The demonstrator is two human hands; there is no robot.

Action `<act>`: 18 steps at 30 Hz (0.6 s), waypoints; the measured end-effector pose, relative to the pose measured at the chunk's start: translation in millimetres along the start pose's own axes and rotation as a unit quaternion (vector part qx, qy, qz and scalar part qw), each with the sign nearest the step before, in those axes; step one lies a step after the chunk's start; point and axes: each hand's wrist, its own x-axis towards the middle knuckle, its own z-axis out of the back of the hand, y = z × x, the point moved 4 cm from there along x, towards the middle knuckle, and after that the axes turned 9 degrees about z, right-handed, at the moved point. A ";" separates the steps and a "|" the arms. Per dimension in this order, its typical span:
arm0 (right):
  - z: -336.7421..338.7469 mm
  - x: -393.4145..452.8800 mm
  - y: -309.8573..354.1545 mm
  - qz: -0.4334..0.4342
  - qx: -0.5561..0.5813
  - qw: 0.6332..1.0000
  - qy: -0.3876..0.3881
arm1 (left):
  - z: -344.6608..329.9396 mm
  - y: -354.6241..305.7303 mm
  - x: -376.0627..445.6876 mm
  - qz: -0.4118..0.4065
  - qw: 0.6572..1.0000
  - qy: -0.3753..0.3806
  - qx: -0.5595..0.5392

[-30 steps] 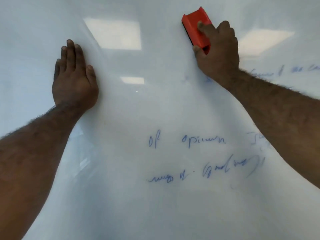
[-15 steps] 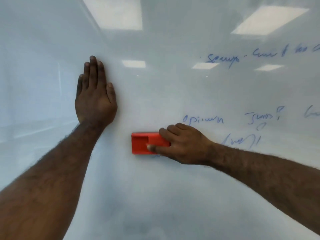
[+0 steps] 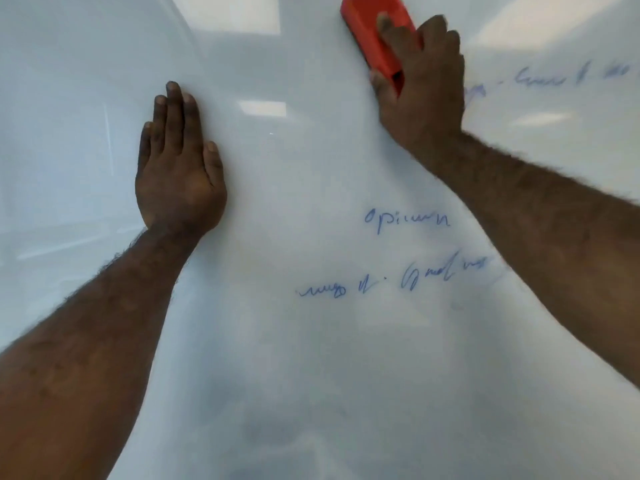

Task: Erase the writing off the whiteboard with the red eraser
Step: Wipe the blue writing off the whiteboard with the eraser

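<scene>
Red eraser (image 3: 372,32) gripped under right hand (image 3: 424,88).

Office or meeting room, likely. Large glossy whiteboard (image 3: 311,358) fills view, blue marker writing (image 3: 407,220) on it. Board surface reflects rectangular recessed ceiling light panels (image 3: 262,108), kind set in grid ceilings of workplaces or classrooms.

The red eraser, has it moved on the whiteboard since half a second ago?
Yes. The red eraser went up: it was below the blue word, level with the lower writing, and now sits well above it, gripped by the right hand.
</scene>
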 end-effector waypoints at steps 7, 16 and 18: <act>-5.9 -218.8 114.9 0.294 0.128 0.938 0.131 | -0.1 1.1 -3.0 -0.001 1.000 0.004 0.007; 5.6 -214.5 66.7 0.581 0.117 0.781 0.195 | 2.2 0.7 -6.9 0.011 1.000 -0.004 -0.001; 5.4 -138.8 43.9 0.476 0.073 0.855 0.194 | 1.7 -0.2 -6.9 0.009 1.000 -0.010 -0.003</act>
